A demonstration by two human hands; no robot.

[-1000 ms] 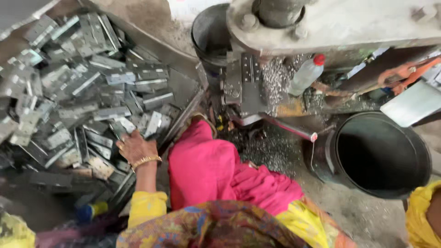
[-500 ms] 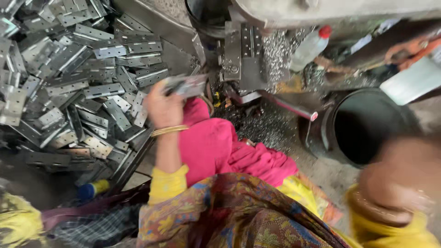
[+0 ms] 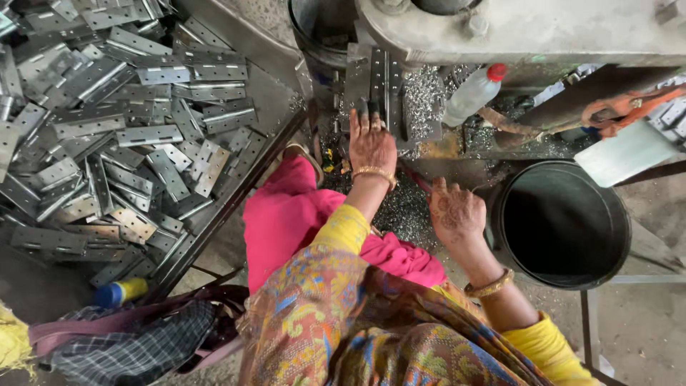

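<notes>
Hinge plate [image 3: 379,86], one flat grey metal piece with rows of small holes, stands on the bed of the grey press machine [image 3: 514,28], just under its heavy upper body. One left hand [image 3: 371,143] lies flat on the lower part of this plate, its fingers [image 3: 361,118] stretched out and close together, pressing on the metal rather than gripped round it. One gold bangle [image 3: 376,172] circles that wrist. One right hand [image 3: 456,212], patterned with dark henna, hangs lower and to the right, just beside the rim of one black bucket [image 3: 564,225]; its fingers are loosely curled downward and hold nothing that can be seen. A second bangle [image 3: 490,285] sits on the right wrist.

Left of the person, one slanted metal tray [image 3: 268,93] carries a heap of hinge plates [image 3: 107,136] of the same kind, far too many and too overlapped to count, well apart from the single plate at the press. Silver metal shavings [image 3: 421,93] lie piled just beside the plate on the machine bed, and more are scattered below on the floor. One clear plastic bottle with a red cap [image 3: 471,93] leans against the machine, to the right of the shavings. One blue-and-yellow bottle [image 3: 121,292] lies under the tray's lower edge, near a checked cloth [image 3: 128,347]. One pink cloth [image 3: 300,214] covers the person's lap between the tray and the two hands.
</notes>
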